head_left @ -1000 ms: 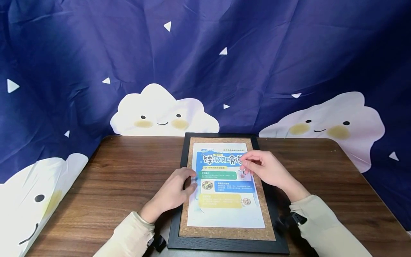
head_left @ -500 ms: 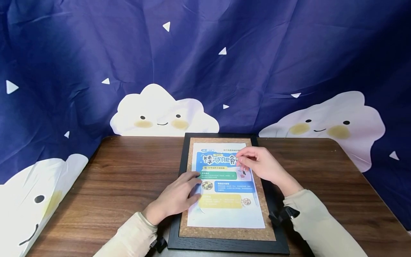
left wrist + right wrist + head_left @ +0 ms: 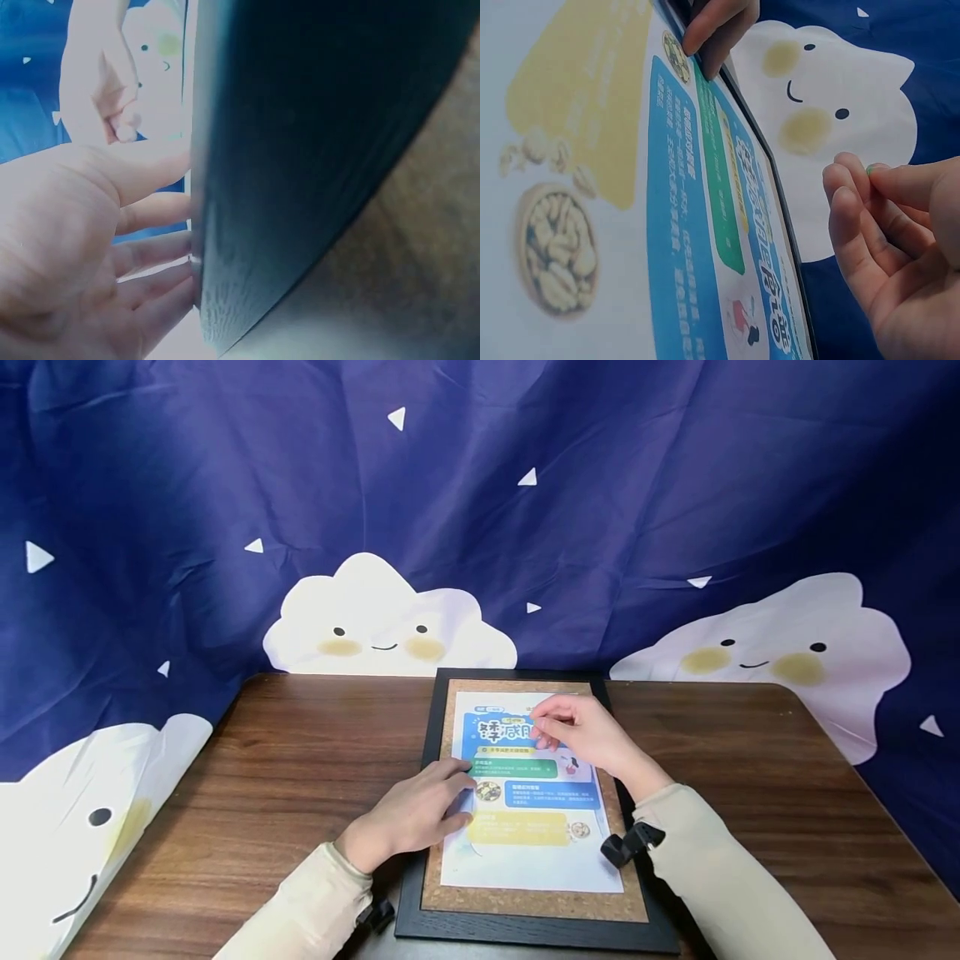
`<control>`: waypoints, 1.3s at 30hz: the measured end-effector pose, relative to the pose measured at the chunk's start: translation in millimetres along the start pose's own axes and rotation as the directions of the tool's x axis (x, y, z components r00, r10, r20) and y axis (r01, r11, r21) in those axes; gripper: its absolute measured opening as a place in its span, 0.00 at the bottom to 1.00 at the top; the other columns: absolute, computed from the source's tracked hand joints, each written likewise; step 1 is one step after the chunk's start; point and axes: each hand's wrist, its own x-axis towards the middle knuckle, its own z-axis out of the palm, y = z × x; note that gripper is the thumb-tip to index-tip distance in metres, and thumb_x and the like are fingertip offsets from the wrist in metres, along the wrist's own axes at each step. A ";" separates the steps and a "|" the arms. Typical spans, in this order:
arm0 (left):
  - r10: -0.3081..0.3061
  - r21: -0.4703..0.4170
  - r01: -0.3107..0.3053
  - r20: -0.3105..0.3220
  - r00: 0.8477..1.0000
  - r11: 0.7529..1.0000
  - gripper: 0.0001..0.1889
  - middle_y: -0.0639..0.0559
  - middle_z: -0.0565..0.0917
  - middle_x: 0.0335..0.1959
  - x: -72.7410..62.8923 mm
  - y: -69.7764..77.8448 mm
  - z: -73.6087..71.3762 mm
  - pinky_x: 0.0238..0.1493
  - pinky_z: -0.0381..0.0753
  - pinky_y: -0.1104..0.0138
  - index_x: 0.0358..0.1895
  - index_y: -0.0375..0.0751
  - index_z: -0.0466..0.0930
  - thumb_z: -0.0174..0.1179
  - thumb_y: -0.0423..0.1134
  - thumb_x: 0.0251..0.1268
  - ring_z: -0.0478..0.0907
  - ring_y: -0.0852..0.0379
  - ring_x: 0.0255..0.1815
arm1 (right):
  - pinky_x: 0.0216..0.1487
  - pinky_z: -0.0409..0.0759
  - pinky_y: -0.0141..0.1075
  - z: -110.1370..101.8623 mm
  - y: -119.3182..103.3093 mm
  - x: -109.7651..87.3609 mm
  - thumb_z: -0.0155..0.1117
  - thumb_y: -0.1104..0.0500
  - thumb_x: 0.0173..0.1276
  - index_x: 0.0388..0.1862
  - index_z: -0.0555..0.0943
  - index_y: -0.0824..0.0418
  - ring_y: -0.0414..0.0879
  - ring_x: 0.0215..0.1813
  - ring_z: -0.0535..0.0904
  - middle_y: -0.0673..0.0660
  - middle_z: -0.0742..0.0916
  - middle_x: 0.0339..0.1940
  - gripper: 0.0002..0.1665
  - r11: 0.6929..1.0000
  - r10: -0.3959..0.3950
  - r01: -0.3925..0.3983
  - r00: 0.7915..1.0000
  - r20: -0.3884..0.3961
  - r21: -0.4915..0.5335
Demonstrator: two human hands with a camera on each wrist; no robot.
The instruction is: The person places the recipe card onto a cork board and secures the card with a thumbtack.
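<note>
A printed sheet (image 3: 532, 870) with blue, green and yellow panels lies on a black-framed cork board (image 3: 534, 906). My left hand (image 3: 408, 814) is at the board's left side, fingertips on the sheet's left edge, fingers loosely extended. In the left wrist view those fingers (image 3: 154, 251) reach past the black frame. Over the upper part of the sheet is my right hand (image 3: 581, 731), thumb and index finger together. Between them, in the right wrist view, a tiny green thing (image 3: 870, 170) shows; most of it is hidden by the fingertips, so I cannot tell its kind.
The board lies on a brown wooden table (image 3: 315, 743), reaching close to its front edge. Behind hangs a dark blue curtain (image 3: 450, 485) with white clouds and triangles. Black wrist straps with cameras (image 3: 633, 843) sit over both cream sleeves (image 3: 720, 868).
My right hand has moved left across the sheet's upper part, fingers still pinched. My left hand has come a little further onto the sheet's left edge. The sheet and board stay put.
</note>
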 end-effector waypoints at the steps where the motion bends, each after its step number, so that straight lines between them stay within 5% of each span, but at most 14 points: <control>1: 0.000 0.000 0.000 0.006 1.000 1.000 0.21 0.41 0.77 0.74 0.4 0.0 -0.5 0.60 0.86 0.53 0.65 0.40 0.84 0.68 0.45 0.77 0.76 0.46 0.73 | 0.43 0.88 0.36 1.2 -0.2 1.7 0.62 0.64 0.83 0.59 0.84 0.71 0.46 0.37 0.86 0.62 0.94 0.42 0.14 1.000 0.005 -0.005 1.000 0.002 0.004; 29: 0.002 0.001 -0.002 0.021 1.000 1.000 0.19 0.42 0.77 0.74 2.8 -0.3 -4.7 0.49 0.87 0.57 0.63 0.41 0.85 0.70 0.45 0.75 0.80 0.50 0.67 | 0.42 0.88 0.35 15.8 -19.9 47.3 0.58 0.67 0.84 0.57 0.83 0.72 0.57 0.41 0.90 0.67 0.93 0.43 0.11 0.997 0.021 -0.023 0.999 0.024 0.078; 39: -0.011 0.003 0.011 0.040 0.999 1.000 0.20 0.43 0.77 0.75 3.7 1.7 -6.7 0.50 0.88 0.56 0.64 0.41 0.85 0.70 0.45 0.75 0.78 0.50 0.68 | 0.42 0.88 0.36 20.9 -23.7 63.6 0.57 0.66 0.85 0.58 0.82 0.72 0.49 0.38 0.89 0.68 0.92 0.44 0.12 0.994 0.059 -0.062 0.998 0.036 0.093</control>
